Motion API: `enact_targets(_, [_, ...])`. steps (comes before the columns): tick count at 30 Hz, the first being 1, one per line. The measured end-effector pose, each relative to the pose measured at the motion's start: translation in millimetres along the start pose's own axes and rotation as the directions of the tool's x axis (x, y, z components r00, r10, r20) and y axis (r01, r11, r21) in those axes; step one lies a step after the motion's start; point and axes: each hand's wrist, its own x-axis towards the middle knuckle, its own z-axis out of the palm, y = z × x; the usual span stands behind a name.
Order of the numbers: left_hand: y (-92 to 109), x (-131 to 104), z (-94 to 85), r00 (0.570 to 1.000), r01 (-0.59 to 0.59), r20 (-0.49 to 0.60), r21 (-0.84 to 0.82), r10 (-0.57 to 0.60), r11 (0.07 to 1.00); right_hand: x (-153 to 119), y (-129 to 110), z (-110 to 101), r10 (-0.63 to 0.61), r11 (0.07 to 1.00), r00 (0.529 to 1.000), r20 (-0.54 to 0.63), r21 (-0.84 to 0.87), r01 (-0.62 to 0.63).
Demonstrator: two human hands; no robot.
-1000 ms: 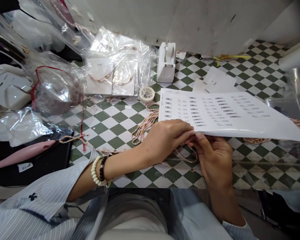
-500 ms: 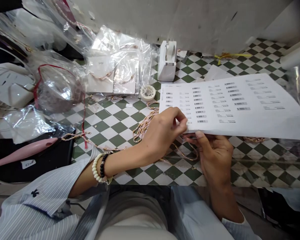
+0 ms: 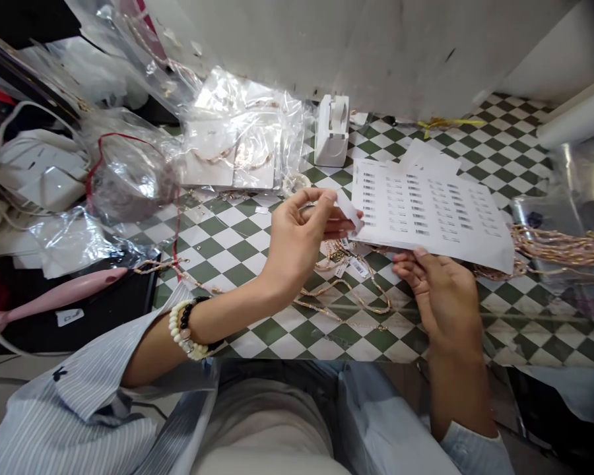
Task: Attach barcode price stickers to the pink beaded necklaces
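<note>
Left hand (image 3: 296,232) pinching white strip (image 3: 348,210); right hand (image 3: 444,290) gripping barcode sheet (image 3: 475,214) by edge; strip, hanging so close, perhaps risking snagging sheet.

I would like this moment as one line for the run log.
left hand: holds white strip | right hand: holds barcode sheet by edge | tape dispenser: on checkered table

Bagged cards (image 3: 208,165) left of tape dispenser (image 3: 330,148), sheet (image 3: 438,214) right.

White glare on the plastic bag (image 3: 245,132), dark upper-right corner.
</note>
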Motion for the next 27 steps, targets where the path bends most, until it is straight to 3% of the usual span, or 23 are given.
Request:
enact_targets(2, [5.5,-8.9,-3.8,0.990,0.048,0.128,0.044,-0.053,0.998,-17.9,-10.1,-2.4,-0.025,0.992,0.999,-0.035,-0.122,0.020])
enact_targets(5, [10.4,-24.8,-9.4,0.960,0.019,0.276,0.138,-0.057,0.990,-55.8,-30.9,-2.7,-0.213,0.943,0.955,-0.206,-0.299,0.146])
enact_targets(7, [11.4,-35.0,-11.3,0.944,-0.024,0.327,0.206,-0.045,0.978,-75.9,-44.0,-1.4,-0.302,0.900,0.943,-0.138,-0.367,0.234])
enact_targets(10, [12.0,-47.3,-10.8,0.926,-0.068,0.373,0.298,-0.050,0.952,-82.7,-55.3,-0.5,-0.230,0.929,0.957,0.177,-0.255,0.270])
enact_targets(13, [12.4,-56.2,-9.1,0.923,-0.111,0.384,0.356,-0.037,0.928,-69.6,-56.5,-0.7,-0.140,0.960,0.905,0.401,-0.170,0.224])
enact_targets(17, [9.4,-64.3,-8.5,0.928,-0.168,0.373,0.445,-0.012,0.880,-59.1,-56.1,2.4,-0.062,0.986,0.864,0.500,-0.104,0.131])
enact_targets(23, [12.1,-76.6,-7.4,0.927,-0.138,0.374,0.416,-0.031,0.899,-69.0,-60.7,-1.5,-0.041,0.991,0.817,0.576,-0.081,0.107])
enact_targets(27, [27.6,-95.5,-15.5,0.966,-0.227,0.213,0.410,0.149,0.883,-69.3,-56.5,-17.8,-0.085,0.970,0.863,0.498,-0.158,0.187])
